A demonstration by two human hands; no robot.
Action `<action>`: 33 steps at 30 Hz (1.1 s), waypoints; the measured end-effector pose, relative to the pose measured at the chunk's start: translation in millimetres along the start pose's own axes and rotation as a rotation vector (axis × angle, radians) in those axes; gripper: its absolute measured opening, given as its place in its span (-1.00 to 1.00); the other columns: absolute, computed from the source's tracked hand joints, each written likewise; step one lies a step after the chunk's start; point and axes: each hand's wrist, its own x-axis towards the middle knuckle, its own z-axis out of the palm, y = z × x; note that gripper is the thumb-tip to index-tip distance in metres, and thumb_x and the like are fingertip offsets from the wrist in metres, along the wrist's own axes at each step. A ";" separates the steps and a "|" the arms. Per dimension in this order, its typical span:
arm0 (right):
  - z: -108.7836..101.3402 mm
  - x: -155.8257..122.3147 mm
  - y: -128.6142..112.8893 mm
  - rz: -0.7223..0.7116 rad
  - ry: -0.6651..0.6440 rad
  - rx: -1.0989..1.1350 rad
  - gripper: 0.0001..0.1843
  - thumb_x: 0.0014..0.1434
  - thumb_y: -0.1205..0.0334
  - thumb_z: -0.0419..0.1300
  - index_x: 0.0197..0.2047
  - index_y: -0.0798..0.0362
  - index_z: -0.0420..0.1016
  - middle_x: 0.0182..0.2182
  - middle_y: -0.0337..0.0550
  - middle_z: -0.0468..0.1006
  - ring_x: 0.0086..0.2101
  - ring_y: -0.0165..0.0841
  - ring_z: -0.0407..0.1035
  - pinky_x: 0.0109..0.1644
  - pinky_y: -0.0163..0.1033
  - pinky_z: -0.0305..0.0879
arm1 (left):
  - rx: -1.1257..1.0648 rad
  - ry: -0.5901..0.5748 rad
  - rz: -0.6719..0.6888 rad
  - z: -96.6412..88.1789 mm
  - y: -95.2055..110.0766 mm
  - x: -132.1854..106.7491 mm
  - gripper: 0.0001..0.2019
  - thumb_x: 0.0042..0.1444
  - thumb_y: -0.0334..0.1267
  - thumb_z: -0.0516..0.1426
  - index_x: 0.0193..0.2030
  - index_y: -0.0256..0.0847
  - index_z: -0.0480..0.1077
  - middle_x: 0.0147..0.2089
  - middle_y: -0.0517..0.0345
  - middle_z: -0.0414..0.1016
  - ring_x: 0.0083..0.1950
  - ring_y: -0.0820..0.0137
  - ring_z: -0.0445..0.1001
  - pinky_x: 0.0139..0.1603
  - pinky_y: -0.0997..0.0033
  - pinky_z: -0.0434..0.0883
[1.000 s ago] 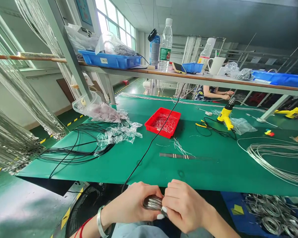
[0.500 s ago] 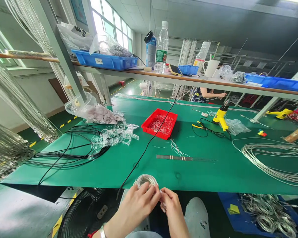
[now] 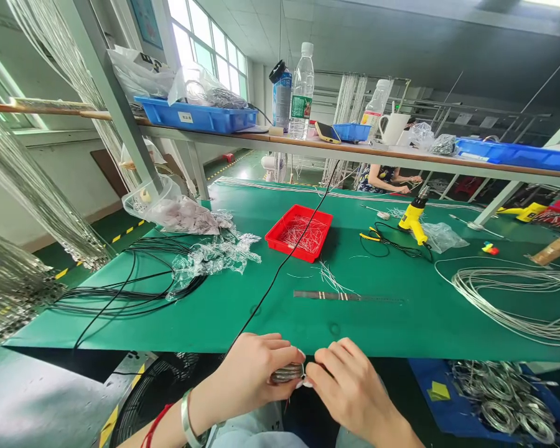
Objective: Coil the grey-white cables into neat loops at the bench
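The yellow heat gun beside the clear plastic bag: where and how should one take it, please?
Probably hold the heat gun by its handle, coming from the near side, fingers wrapped around it: the handle slopes down toward that side, while the nozzle points upward. The clear bag lies to its right.

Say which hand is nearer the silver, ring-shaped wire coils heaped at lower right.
Right: the right hand is left of the coils, apart from them; the left hand, gripping a silver wire bundle, is farther left.

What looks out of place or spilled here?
Thin white strands lie loose on the green tabletop, just outside the red tray that holds similar ones, so they look stray. The coil in the left hand shows no clear damage.
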 end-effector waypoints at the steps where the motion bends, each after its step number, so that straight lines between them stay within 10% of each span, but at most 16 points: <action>1: -0.5 1.2 1.0 -0.062 0.015 -0.051 -0.84 0.17 0.43 0.06 -0.42 0.06 0.33 -0.54 -0.25 0.34 -0.49 -0.39 0.09 -0.35 -0.20 -0.09 | -0.014 -0.003 0.007 -0.9 1.4 1.4 -0.85 0.05 -0.31 0.21 -0.23 -0.05 0.36 -0.45 0.42 0.43 -0.45 0.48 0.36 -0.52 0.42 0.11; 5: 10.0 2.8 -6.6 0.118 0.120 0.085 -0.73 0.20 0.45 -0.05 -0.51 0.06 0.23 -0.58 -0.25 0.29 -0.51 -0.41 0.11 -0.37 -0.23 -0.02 | 0.152 0.108 0.072 4.4 8.2 6.9 -0.87 0.08 -0.30 0.20 -0.21 -0.13 0.36 -0.43 0.37 0.45 -0.43 0.44 0.38 -0.55 0.37 0.08; 12: 42.4 10.7 -27.5 1.272 0.215 1.273 -0.62 0.19 -0.12 -0.05 -0.47 0.00 0.18 -0.56 -0.28 0.20 -0.55 -0.45 0.07 -0.52 -0.32 0.06 | 0.707 0.278 0.202 18.3 16.5 16.7 -0.82 0.20 -0.48 0.01 -0.09 -0.32 0.37 -0.37 0.21 0.47 -0.36 0.36 0.43 -0.50 0.30 0.10; 14: 38.2 9.9 -21.4 1.251 0.127 1.359 -0.59 0.18 -0.15 -0.04 -0.46 0.01 0.22 -0.56 -0.29 0.18 -0.55 -0.45 0.07 -0.52 -0.33 0.06 | 0.688 0.255 0.215 14.6 11.5 19.9 -0.84 0.19 -0.45 0.05 -0.10 -0.29 0.37 -0.37 0.23 0.47 -0.35 0.36 0.43 -0.50 0.30 0.11; 17: 19.4 4.2 -5.9 0.857 -0.029 0.929 -0.63 0.26 -0.04 -0.03 -0.42 0.05 0.30 -0.49 -0.24 0.29 -0.48 -0.44 0.17 -0.42 -0.32 0.11 | 0.473 0.180 0.174 4.4 3.0 24.1 -0.88 0.14 -0.33 0.17 -0.17 -0.18 0.35 -0.41 0.32 0.46 -0.36 0.38 0.42 -0.53 0.32 0.09; 22: -15.0 0.6 15.7 0.151 0.113 0.011 -0.70 0.33 0.14 -0.07 -0.33 0.07 0.37 -0.44 -0.16 0.42 -0.42 -0.37 0.22 -0.32 -0.21 0.05 | 0.064 0.022 0.065 -11.3 4.7 27.9 -0.86 0.09 -0.23 0.21 -0.21 -0.05 0.35 -0.42 0.40 0.47 -0.43 0.44 0.39 -0.50 0.41 0.16; 26: -19.0 4.0 17.5 -0.122 0.196 -0.153 -0.65 0.28 0.33 -0.05 -0.55 0.06 0.26 -0.64 -0.24 0.27 -0.56 -0.40 0.08 -0.42 -0.19 -0.08 | -0.074 -0.036 0.031 -14.0 14.3 33.0 -0.76 -0.02 -0.31 0.25 -0.18 -0.02 0.38 -0.41 0.41 0.50 -0.43 0.49 0.44 -0.47 0.50 0.23; 28: -9.3 4.1 10.9 0.026 0.291 -0.067 -0.65 0.25 0.41 -0.07 -0.57 0.05 0.22 -0.65 -0.25 0.26 -0.56 -0.41 0.11 -0.44 -0.21 -0.04 | 0.007 0.058 0.063 -10.6 18.6 36.4 -0.78 0.02 -0.27 0.24 -0.18 -0.10 0.36 -0.39 0.37 0.51 -0.42 0.48 0.45 -0.50 0.48 0.22; 33: 25.4 -2.5 -11.6 0.980 0.263 0.717 -0.58 0.33 0.08 -0.15 -0.53 0.01 0.20 -0.63 -0.27 0.26 -0.60 -0.45 0.17 -0.55 -0.33 0.08 | 0.566 0.327 0.329 2.1 25.4 42.4 -0.87 0.21 -0.43 0.04 -0.14 -0.33 0.36 -0.42 0.19 0.49 -0.41 0.37 0.43 -0.55 0.33 0.14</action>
